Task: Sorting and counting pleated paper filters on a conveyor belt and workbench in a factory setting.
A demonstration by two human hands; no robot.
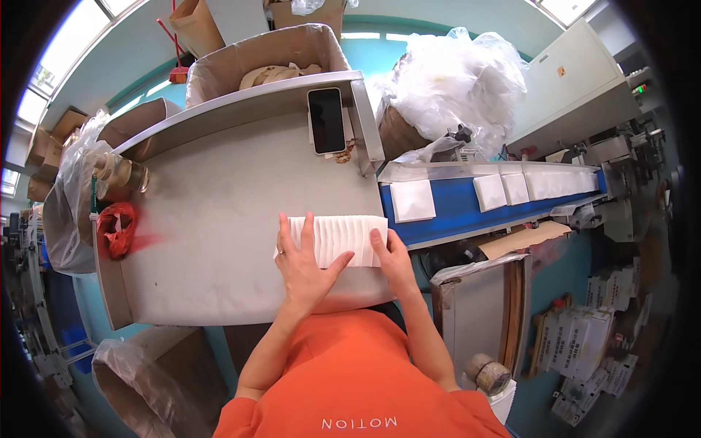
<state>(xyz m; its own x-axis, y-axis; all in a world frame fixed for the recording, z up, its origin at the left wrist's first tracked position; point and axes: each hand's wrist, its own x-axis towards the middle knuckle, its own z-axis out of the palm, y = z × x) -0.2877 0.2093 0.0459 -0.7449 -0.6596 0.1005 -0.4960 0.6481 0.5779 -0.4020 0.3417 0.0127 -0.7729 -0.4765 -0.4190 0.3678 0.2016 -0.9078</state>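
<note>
A row of white folded paper napkins (pixel 336 237) lies fanned out, overlapping, near the front right of the grey metal table (pixel 219 197). My left hand (pixel 303 266) rests over its left end with fingers and thumb spread wide. At the right end my right hand (pixel 394 263) grips the row, thumb on top and fingers round the outer side, partly hidden. Beside the table, a blue conveyor belt (pixel 445 228) carries more of the white folded pieces: a single one (pixel 412 200) nearest me and several close together farther right.
A black phone (pixel 326 120) lies at the table's far right corner. On the left are a clear jar (pixel 120 175) and a red plastic bag (pixel 117 228). A raised metal rim (pixel 241 98) bounds the far side; a lined carton (pixel 266 55) stands behind it.
</note>
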